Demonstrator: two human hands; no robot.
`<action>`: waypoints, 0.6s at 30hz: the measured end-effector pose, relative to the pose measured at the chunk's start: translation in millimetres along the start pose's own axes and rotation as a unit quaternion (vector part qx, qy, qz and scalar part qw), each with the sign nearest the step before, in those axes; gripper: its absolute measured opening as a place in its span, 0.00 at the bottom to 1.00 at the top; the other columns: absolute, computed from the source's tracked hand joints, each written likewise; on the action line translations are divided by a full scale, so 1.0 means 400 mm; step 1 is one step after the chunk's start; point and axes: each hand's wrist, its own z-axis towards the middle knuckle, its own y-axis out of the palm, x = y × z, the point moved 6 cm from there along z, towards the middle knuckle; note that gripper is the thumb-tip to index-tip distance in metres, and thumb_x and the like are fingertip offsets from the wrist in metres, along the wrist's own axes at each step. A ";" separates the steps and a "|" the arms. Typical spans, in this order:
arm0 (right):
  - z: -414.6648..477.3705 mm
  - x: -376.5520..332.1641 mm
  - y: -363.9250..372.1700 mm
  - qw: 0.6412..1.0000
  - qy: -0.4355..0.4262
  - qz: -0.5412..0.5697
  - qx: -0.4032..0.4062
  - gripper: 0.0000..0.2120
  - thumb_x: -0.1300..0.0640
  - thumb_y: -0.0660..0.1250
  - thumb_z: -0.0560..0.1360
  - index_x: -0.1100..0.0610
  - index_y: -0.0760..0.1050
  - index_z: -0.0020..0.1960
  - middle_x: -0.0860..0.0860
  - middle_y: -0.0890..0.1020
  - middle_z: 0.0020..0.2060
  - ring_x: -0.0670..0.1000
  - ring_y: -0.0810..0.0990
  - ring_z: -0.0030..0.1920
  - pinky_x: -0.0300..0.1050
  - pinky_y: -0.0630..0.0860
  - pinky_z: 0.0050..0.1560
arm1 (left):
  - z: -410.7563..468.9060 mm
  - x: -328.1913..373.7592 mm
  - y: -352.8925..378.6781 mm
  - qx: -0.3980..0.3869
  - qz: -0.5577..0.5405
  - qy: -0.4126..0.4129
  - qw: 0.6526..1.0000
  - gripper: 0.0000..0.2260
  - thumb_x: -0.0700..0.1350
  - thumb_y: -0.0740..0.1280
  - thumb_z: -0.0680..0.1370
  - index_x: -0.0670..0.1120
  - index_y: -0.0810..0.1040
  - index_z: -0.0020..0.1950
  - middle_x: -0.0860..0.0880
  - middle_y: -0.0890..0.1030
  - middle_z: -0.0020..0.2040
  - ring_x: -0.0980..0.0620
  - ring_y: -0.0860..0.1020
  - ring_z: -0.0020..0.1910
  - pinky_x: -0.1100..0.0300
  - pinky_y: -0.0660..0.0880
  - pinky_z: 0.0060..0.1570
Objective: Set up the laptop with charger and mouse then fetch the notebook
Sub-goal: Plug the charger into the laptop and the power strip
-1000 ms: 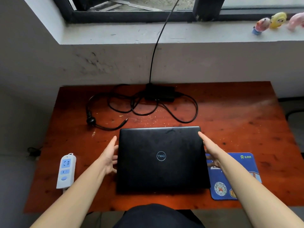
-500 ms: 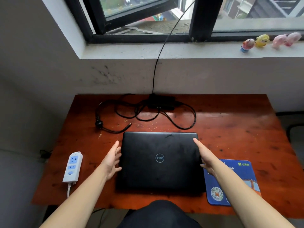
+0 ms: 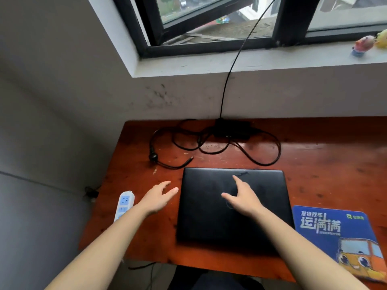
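A closed black laptop (image 3: 259, 197) lies flat on the reddish wooden desk (image 3: 326, 164). My right hand (image 3: 243, 197) hovers over the lid near its middle, fingers spread, holding nothing. My left hand (image 3: 158, 197) is open just left of the laptop's left edge, above the desk. Behind the laptop the black charger brick (image 3: 232, 128) sits against the wall with its tangled cable (image 3: 209, 145); the loose barrel plug (image 3: 189, 159) and the mains plug (image 3: 153, 157) lie to the left. No mouse or notebook is in view.
A white and blue power strip (image 3: 124, 204) lies at the desk's left edge. A blue mouse pad (image 3: 326, 231) with a cartoon truck is right of the laptop. Small toy figures (image 3: 364, 45) stand on the window sill. A thin black cable (image 3: 232, 65) runs up to the window.
Both hands left the laptop's side edges and moved left; my right hand is now over the lid, my left hand further out over the desk. The view shifted left and upward.
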 end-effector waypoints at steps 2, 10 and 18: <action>0.010 -0.028 0.048 0.999 0.003 -0.036 -0.004 0.43 0.40 0.68 0.75 0.49 0.50 0.82 0.55 0.58 0.80 0.56 0.54 0.80 0.56 0.60 0.77 | 0.060 0.000 -0.029 0.025 0.037 0.014 0.999 0.28 0.61 0.63 0.79 0.51 0.66 0.76 0.45 0.70 0.73 0.47 0.69 0.71 0.53 0.66 0.69; 0.074 -0.087 0.229 0.978 0.129 -0.160 -0.034 0.60 0.24 0.66 0.65 0.41 0.30 0.79 0.64 0.26 0.75 0.70 0.26 0.74 0.68 0.35 0.74 | 0.289 0.075 -0.042 0.073 0.155 0.189 0.967 0.19 0.42 0.59 0.81 0.48 0.71 0.72 0.47 0.74 0.67 0.46 0.69 0.65 0.49 0.69 0.65; 0.087 -0.090 0.294 0.968 0.192 -0.159 -0.025 0.75 0.13 0.62 0.44 0.40 0.14 0.69 0.61 0.11 0.62 0.65 0.10 0.62 0.71 0.25 0.67 | 0.402 0.090 -0.006 0.046 0.165 0.231 0.958 0.12 0.50 0.65 0.79 0.52 0.80 0.62 0.47 0.81 0.54 0.42 0.76 0.55 0.49 0.72 0.56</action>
